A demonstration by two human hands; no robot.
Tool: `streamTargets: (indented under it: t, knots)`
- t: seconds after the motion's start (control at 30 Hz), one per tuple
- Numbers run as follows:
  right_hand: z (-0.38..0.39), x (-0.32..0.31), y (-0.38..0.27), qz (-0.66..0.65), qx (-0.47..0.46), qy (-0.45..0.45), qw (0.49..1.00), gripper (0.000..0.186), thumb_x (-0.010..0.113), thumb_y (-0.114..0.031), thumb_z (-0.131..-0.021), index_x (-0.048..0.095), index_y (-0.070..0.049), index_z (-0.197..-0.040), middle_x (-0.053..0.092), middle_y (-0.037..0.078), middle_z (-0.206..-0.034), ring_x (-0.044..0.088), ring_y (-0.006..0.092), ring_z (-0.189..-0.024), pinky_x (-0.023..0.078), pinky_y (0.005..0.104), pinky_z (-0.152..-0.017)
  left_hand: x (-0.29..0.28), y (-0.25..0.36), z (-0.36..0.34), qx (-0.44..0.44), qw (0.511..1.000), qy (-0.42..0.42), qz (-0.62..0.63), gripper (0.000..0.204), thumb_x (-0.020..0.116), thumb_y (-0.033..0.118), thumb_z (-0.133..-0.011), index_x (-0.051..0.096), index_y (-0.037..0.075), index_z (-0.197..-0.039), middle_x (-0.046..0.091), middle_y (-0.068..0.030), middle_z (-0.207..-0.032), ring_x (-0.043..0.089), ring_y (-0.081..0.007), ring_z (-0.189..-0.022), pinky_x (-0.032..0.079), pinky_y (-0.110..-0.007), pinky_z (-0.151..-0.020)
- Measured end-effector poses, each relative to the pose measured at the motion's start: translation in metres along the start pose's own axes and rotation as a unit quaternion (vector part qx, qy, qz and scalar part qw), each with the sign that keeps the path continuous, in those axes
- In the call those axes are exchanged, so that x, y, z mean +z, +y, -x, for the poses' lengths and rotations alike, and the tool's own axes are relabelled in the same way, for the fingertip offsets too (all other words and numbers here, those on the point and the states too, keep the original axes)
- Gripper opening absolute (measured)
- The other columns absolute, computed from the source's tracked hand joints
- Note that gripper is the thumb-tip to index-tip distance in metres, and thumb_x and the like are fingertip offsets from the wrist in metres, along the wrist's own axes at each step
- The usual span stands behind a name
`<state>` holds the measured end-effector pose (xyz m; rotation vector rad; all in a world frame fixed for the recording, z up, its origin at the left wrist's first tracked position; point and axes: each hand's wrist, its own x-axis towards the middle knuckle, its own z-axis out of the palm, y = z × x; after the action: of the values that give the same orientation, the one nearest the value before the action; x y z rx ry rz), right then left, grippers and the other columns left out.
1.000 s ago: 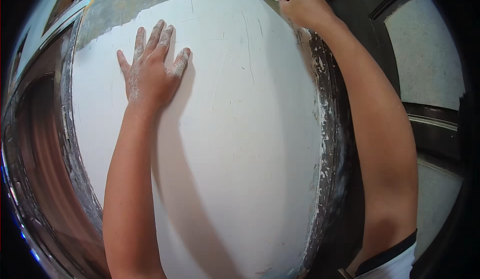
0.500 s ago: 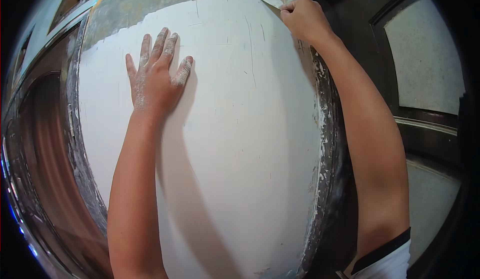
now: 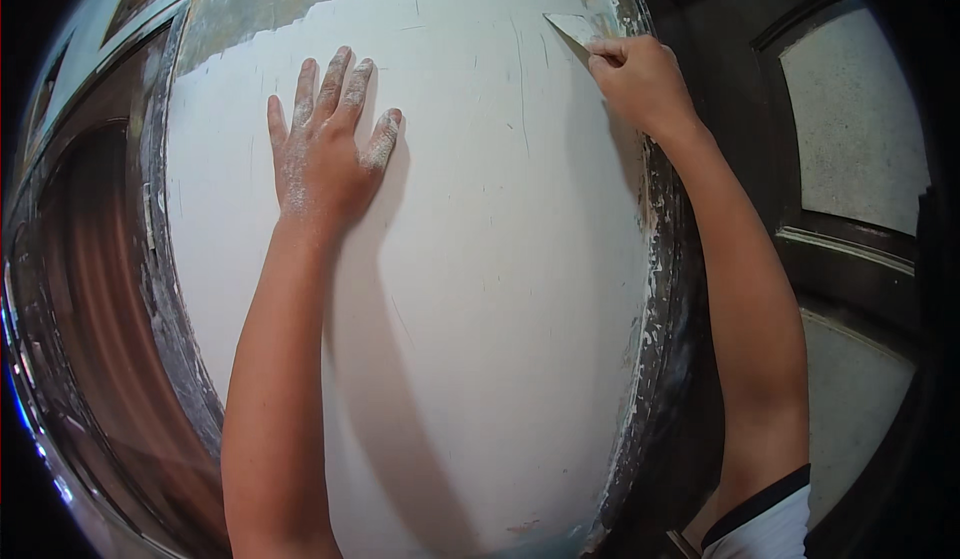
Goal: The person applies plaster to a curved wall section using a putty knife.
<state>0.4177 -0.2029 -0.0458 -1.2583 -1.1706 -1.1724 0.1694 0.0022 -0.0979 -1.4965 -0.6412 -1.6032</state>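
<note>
My left hand (image 3: 330, 144) is spread against a wall panel (image 3: 470, 259) coated in white filler, fingers apart and pale dust on the fingers and the back of the hand. Near the panel's upper right edge, my right hand (image 3: 645, 84) grips a putty knife (image 3: 572, 31). The thin triangular blade lies at the white surface with its point to the upper left; my fingers hide the rest of the tool. Fine dark cracks or scratches (image 3: 520, 84) run down the white coat left of the blade.
Bare grey, patchy wall (image 3: 290, 9) shows above the white coat. A dark, paint-flecked frame (image 3: 650, 299) borders the panel on the right, with a dark door (image 3: 850, 249) with pale panels beyond. A worn frame (image 3: 160, 209) and brown wood (image 3: 100, 259) stand at left.
My right hand has moved the putty knife down along the panel's right edge. The left hand stays spread on the wall, and the view has shifted slightly.
</note>
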Motion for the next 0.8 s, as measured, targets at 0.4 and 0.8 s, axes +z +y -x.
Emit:
streamTargets:
  t: [0.4,0.8]
  knots:
    - [0.032,0.017,0.005,-0.029,0.002,0.034,0.999,0.03,0.062,-0.017,-0.093,0.075,-0.006,-0.117,0.075,0.021,-0.098,0.072,0.0384,-0.089,0.057,0.04,-0.08,-0.016,-0.008,0.034,0.025,0.999,-0.026,0.028,0.061,0.055,0.044,-0.101,0.045,0.021,-0.156,0.032,-0.0017,-0.168,0.021,-0.029,-0.157,0.009,-0.057,-0.126]
    - [0.081,0.031,-0.001,-0.059,-0.029,0.069,0.995,0.03,0.063,-0.015,-0.093,0.074,-0.003,-0.118,0.071,0.021,-0.119,0.071,0.0369,-0.106,0.055,0.0388,-0.096,-0.027,-0.025,0.064,0.046,0.997,-0.047,0.036,0.062,0.056,0.044,-0.1,0.044,0.024,-0.157,0.031,-0.0007,-0.168,0.021,-0.0283,-0.157,0.008,-0.056,-0.127]
